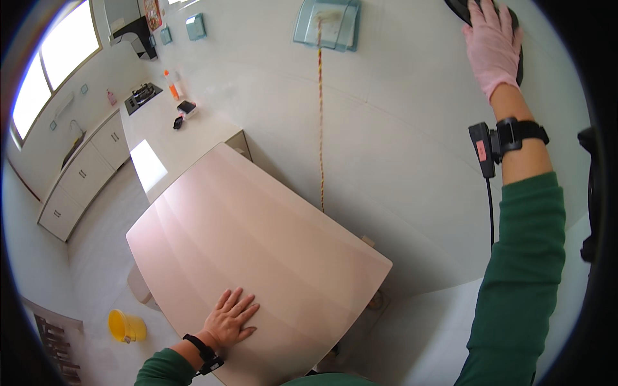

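Observation:
My bare left hand (230,320) lies flat on the pale pink tabletop (257,238), fingers spread, with a black band at the wrist. High at the upper right, my right hand (492,48) wears a pink glove and reaches up along the pale wall. Its fingers are stretched out flat over a black object with a rounded edge (520,61). The frame's edge and the hand hide most of that object, so its kind does not show. A small black device (483,150) with a cable is strapped to my right wrist.
A twisted cord (320,116) hangs from a bluish clear socket cover (327,24) down behind the table. Left of it, a white counter (183,138) carries a gas stove (143,96) and an orange-and-white bottle (172,85). A yellow bucket (127,326) stands on the floor.

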Available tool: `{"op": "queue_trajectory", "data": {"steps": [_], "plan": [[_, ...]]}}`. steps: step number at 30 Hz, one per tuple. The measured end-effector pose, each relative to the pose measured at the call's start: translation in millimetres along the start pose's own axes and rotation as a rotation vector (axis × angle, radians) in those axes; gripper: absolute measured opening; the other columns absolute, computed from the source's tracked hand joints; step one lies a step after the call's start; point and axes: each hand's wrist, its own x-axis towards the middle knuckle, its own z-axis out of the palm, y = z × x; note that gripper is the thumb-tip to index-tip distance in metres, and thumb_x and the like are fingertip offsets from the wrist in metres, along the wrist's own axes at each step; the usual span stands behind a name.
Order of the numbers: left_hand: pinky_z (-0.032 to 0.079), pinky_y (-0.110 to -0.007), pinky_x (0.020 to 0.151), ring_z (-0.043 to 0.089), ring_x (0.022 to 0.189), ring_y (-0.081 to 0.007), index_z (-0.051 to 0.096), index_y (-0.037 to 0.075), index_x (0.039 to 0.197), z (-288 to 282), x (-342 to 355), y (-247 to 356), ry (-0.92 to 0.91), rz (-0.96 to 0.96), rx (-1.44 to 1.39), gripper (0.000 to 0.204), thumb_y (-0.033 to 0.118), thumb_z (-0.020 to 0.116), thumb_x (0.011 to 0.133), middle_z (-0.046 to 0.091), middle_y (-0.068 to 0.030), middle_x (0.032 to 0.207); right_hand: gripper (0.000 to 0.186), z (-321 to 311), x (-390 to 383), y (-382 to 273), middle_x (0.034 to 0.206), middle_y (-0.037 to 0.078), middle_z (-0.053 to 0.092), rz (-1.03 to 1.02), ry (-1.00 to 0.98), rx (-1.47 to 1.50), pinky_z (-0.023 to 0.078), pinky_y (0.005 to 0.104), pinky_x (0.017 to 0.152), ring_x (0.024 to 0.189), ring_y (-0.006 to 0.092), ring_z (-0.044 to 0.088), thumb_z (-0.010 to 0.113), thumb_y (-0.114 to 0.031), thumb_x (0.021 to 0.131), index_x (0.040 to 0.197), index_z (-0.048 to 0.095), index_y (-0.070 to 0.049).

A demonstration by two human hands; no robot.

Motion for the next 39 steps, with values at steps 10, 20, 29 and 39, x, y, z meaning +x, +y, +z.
{"op": "queue_trajectory", "data": {"steps": [10, 20, 29, 39], "plan": [[0.017, -0.049, 0.119, 0.03, 0.143, -0.0321, 0.056, 0.018, 0.136, 1, 4, -5, -0.025, -0.001, -0.028, 0.059, 0.048, 0.062, 0.086, 0.044, -0.0053, 0.149, 0.045, 40, -74, -132, 0.153, -0.005, 0.036, -0.378, -0.104, -0.012, 0.021, 0.0503, 0.117, 0.143, 0.0224, 0.027, 0.051, -0.026, 0.095, 0.14, 0.049, -0.02], [0.018, -0.049, 0.119, 0.032, 0.143, -0.0318, 0.057, 0.018, 0.134, -1, 3, -7, -0.023, -0.002, -0.067, 0.058, 0.047, 0.064, 0.085, 0.045, -0.0054, 0.148, 0.06, 53, -257, -179, 0.158, -0.004, 0.026, -0.864, -0.512, 0.024, 0.006, 0.0475, 0.121, 0.149, 0.0191, 0.013, 0.038, -0.02, 0.094, 0.152, 0.029, -0.011], [0.018, -0.049, 0.119, 0.031, 0.143, -0.0329, 0.057, 0.017, 0.134, -1, 4, -6, -0.001, 0.01, -0.048, 0.059, 0.047, 0.065, 0.084, 0.046, -0.0064, 0.148, 0.052, 32, -246, -121, 0.156, -0.003, 0.031, -0.962, -0.476, 0.024, 0.012, 0.0444, 0.122, 0.146, 0.0162, 0.021, 0.036, -0.022, 0.097, 0.149, 0.036, -0.011], [0.018, -0.05, 0.119, 0.03, 0.143, -0.0328, 0.055, 0.018, 0.136, -2, 5, -5, -0.045, -0.009, -0.061, 0.06, 0.046, 0.065, 0.084, 0.044, -0.0059, 0.149, 0.053, 57, -229, -161, 0.157, -0.006, 0.029, -0.56, -0.384, 0.22, 0.011, 0.046, 0.122, 0.147, 0.0181, 0.021, 0.038, -0.02, 0.096, 0.148, 0.036, -0.011]]}}
